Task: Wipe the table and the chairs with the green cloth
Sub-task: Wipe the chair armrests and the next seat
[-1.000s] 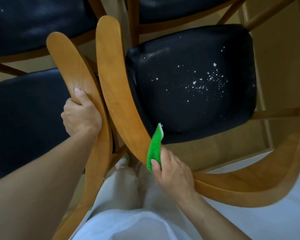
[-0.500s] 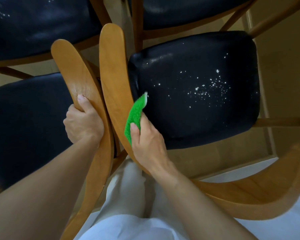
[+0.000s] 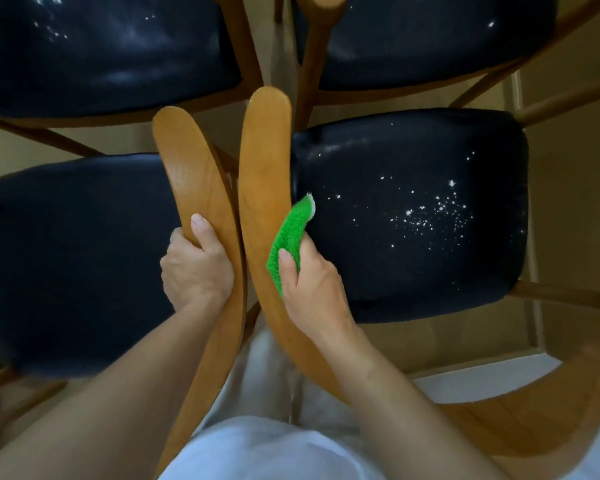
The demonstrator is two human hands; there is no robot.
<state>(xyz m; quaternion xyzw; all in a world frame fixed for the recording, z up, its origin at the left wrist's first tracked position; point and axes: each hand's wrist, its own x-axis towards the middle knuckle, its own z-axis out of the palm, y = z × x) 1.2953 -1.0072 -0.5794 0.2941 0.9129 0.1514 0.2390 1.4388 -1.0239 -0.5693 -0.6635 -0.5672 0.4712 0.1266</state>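
Note:
My right hand [image 3: 312,289] grips the green cloth [image 3: 290,237] and presses it against the inner face of the curved wooden backrest [image 3: 262,161] of the right chair. That chair's black seat [image 3: 413,216] carries white specks towards its right side. My left hand [image 3: 196,268] is wrapped around the curved wooden backrest [image 3: 187,168] of the left chair, whose black seat [image 3: 73,258] lies to the left. The table is out of view.
Two more chairs with black seats [image 3: 101,50] [image 3: 423,32] stand at the far side, their seats dusted with white specks. Wooden legs and rails cross the beige floor [image 3: 568,237]. My white clothing [image 3: 257,448] fills the bottom.
My right hand slid the green cloth along the right chair's backrest, from its lower curve up towards the middle. My left hand kept its hold on the left backrest.

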